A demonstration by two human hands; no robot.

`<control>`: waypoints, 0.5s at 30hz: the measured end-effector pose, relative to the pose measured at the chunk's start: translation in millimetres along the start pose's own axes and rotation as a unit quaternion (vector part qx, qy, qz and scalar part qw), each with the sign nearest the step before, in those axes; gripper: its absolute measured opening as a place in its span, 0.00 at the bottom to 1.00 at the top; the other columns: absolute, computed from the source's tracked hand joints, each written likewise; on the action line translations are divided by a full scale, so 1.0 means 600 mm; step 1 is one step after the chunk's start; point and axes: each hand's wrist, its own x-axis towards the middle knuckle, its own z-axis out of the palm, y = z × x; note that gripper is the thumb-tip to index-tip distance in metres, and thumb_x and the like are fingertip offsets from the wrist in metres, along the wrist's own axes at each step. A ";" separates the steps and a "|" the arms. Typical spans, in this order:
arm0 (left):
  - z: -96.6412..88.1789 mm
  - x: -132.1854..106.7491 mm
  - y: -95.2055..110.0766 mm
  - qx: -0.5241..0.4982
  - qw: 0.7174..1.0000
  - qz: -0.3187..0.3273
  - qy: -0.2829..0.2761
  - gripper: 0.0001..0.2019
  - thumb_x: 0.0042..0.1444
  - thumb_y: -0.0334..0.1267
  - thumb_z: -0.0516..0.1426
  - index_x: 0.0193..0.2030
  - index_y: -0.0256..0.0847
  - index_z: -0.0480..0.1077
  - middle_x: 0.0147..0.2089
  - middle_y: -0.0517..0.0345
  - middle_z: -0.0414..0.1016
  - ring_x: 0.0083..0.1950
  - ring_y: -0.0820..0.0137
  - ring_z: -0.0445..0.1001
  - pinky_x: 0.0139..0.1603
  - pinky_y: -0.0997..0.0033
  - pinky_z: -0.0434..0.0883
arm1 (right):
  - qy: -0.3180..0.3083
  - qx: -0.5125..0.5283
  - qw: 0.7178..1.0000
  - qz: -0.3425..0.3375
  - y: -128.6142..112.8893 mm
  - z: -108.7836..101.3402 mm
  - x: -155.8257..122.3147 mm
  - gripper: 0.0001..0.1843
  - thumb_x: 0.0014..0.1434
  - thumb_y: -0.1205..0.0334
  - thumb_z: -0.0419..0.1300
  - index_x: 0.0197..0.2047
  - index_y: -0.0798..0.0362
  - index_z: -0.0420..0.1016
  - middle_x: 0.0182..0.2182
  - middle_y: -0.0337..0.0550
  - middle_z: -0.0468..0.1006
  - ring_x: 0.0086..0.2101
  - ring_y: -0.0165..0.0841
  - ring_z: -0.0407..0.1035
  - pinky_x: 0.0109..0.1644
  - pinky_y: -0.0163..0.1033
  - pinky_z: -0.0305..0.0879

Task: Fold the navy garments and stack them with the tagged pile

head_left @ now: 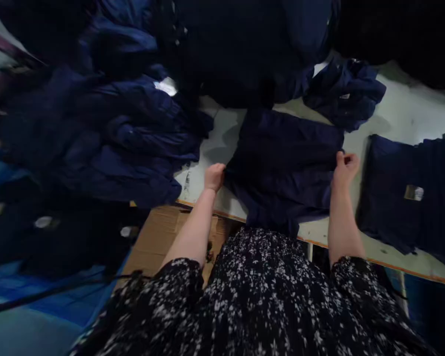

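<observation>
Navy cloth point(287, 163) is pinched at 2 opposite edges by the closed fingers point(220, 169) of left hand point(214, 177) and right hand point(346, 169), seemingly to be kept spread on the worktop point(404, 111)

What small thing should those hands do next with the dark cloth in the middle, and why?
Perhaps slide the dark cloth a little farther onto the table, away from the body: the left hand and right hand grip its opposite sides, and its near part reaches over the table's front edge.
</observation>
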 end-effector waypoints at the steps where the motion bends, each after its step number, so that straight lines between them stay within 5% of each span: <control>1: -0.002 -0.007 -0.009 -0.004 1.000 -0.011 0.023 0.13 0.60 0.27 0.52 0.42 0.43 0.77 0.46 0.46 0.80 0.49 0.57 0.77 0.53 0.60 0.73 | -0.005 -0.016 1.000 0.027 0.019 -0.009 0.008 0.18 0.62 0.44 0.61 0.32 0.48 0.63 0.30 0.38 0.68 0.36 0.36 0.68 0.48 0.47 0.70; 4: -0.007 -0.022 -0.032 -0.028 0.999 -0.027 0.025 0.13 0.58 0.27 0.53 0.42 0.44 0.77 0.46 0.48 0.81 0.49 0.59 0.77 0.52 0.62 0.74 | -0.046 -0.064 0.991 0.107 0.075 -0.031 0.007 0.19 0.58 0.45 0.65 0.30 0.48 0.62 0.28 0.37 0.68 0.35 0.37 0.69 0.46 0.48 0.71; 7: -0.013 -0.022 -0.046 -0.070 0.994 -0.014 -0.082 0.14 0.50 0.27 0.55 0.39 0.44 0.78 0.42 0.53 0.81 0.45 0.61 0.78 0.48 0.65 0.75 | -0.140 -0.127 0.964 0.189 0.119 -0.040 -0.041 0.20 0.49 0.47 0.69 0.27 0.47 0.64 0.24 0.36 0.69 0.32 0.39 0.69 0.45 0.49 0.71; 10: -0.026 0.006 -0.049 -0.098 0.981 -0.022 -0.165 0.12 0.46 0.30 0.57 0.36 0.43 0.80 0.38 0.55 0.81 0.41 0.63 0.78 0.44 0.68 0.75 | -0.156 -0.150 0.951 0.222 0.143 -0.041 -0.097 0.19 0.45 0.44 0.68 0.29 0.48 0.67 0.26 0.41 0.75 0.35 0.44 0.73 0.45 0.49 0.72; 15: -0.036 0.120 -0.012 -0.121 0.990 -0.032 -0.067 0.16 0.57 0.35 0.55 0.46 0.41 0.82 0.47 0.50 0.83 0.46 0.61 0.79 0.51 0.66 0.75 | -0.161 -0.162 0.953 0.199 0.144 -0.041 -0.121 0.23 0.50 0.35 0.58 0.30 0.48 0.70 0.32 0.53 0.81 0.40 0.50 0.77 0.46 0.50 0.71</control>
